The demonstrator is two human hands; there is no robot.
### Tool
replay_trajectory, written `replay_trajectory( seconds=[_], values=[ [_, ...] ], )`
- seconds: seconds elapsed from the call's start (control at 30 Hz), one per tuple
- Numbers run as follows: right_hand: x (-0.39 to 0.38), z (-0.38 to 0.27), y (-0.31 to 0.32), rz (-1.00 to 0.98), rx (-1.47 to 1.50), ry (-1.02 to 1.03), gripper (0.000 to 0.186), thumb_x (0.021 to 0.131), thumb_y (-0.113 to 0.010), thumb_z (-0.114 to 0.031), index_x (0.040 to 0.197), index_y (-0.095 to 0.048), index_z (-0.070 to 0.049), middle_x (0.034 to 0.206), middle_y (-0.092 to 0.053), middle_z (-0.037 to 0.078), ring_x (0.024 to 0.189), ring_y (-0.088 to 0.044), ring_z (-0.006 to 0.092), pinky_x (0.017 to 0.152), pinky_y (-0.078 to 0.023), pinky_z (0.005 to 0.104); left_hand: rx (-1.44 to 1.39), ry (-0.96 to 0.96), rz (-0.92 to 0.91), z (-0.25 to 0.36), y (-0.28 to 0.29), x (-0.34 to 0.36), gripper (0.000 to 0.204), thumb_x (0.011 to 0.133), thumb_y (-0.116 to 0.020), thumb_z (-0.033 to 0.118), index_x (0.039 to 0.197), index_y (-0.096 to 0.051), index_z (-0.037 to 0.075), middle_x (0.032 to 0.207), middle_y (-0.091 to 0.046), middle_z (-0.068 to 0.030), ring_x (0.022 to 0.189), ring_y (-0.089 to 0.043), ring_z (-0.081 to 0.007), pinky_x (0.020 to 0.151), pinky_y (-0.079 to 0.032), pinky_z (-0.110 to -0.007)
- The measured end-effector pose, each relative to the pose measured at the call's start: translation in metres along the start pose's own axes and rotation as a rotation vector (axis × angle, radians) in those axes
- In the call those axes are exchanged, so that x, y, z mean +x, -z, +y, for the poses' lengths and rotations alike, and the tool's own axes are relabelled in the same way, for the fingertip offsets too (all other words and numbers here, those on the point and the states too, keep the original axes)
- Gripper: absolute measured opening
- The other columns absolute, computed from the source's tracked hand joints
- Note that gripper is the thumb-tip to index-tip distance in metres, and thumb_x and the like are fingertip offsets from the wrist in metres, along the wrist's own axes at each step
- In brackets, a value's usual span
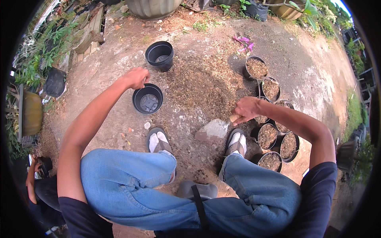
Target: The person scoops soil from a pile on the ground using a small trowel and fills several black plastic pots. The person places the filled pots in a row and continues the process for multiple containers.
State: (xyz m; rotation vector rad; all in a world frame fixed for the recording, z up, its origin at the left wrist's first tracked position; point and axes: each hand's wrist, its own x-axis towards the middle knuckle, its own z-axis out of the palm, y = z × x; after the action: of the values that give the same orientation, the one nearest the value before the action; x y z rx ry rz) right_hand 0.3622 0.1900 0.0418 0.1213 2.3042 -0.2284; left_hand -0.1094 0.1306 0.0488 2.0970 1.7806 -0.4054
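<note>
My left hand grips the rim of an empty black plastic pot standing on the ground in front of my left foot. A stack of empty black pots stands just beyond it. My right hand is closed on the wooden handle of a trowel, whose broad, soil-marked metal blade is low over the ground between the pot and my right foot. A loose heap of dry brown soil mix lies between my hands.
Several filled black pots cluster at my right. A pink plastic scrap lies farther off. A large planter, greenery and a weathered board line the edges. Another person's arm shows at lower left.
</note>
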Motion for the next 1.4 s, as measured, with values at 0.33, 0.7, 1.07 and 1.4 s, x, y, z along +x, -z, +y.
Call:
replay_trajectory(
  seconds=[0.33,0.7,1.07,1.4],
  values=[
    [-0.085,-0.123,-0.005,0.304,0.077,-0.327,0.067,0.101,-0.037,-0.069,0.122,-0.06,-0.011,0.055,-0.058,0.01,0.054,-0.065,0.0313,0.049,-0.051,0.0447,0.203,-0.209,0.154,0.048,0.035,0.004,0.022,0.066,-0.072,-0.002,0.086,-0.069,0.008,0.089,-0.073,-0.0157,0.092,-0.072,-0.0367,0.076,-0.056,-0.046],
    [-0.084,-0.24,-0.122,0.285,0.445,-0.558,0.054,0.099,-0.051,-0.06,0.113,-0.066,-0.011,0.07,-0.069,0.02,0.069,-0.07,0.0407,0.061,-0.055,0.0531,0.222,-0.345,0.062,0.083,0.012,-0.013,0.024,0.068,-0.078,0.005,0.092,-0.073,0.009,0.088,-0.075,-0.0161,0.092,-0.073,-0.0374,0.078,-0.057,-0.047],
    [-0.079,-0.252,-0.124,0.435,0.569,-0.7,0.052,0.101,-0.052,-0.055,0.098,-0.063,-0.004,0.065,-0.066,0.022,0.067,-0.068,0.0428,0.059,-0.053,0.0528,0.236,-0.339,0.098,0.093,0.02,0.003,0.023,0.07,-0.073,0.004,0.093,-0.074,0.01,0.088,-0.074,-0.0171,0.092,-0.072,-0.0372,0.08,-0.057,-0.047],
    [-0.072,-0.236,-0.128,0.29,0.548,-0.526,0.055,0.098,-0.055,-0.058,0.09,-0.069,-0.006,0.071,-0.068,0.022,0.072,-0.068,0.0443,0.063,-0.054,0.0529,0.229,-0.356,0.048,0.106,0.019,0.007,0.023,0.066,-0.074,0.002,0.086,-0.068,0.011,0.09,-0.074,-0.0138,0.091,-0.072,-0.0354,0.075,-0.056,-0.044]
  ],
)
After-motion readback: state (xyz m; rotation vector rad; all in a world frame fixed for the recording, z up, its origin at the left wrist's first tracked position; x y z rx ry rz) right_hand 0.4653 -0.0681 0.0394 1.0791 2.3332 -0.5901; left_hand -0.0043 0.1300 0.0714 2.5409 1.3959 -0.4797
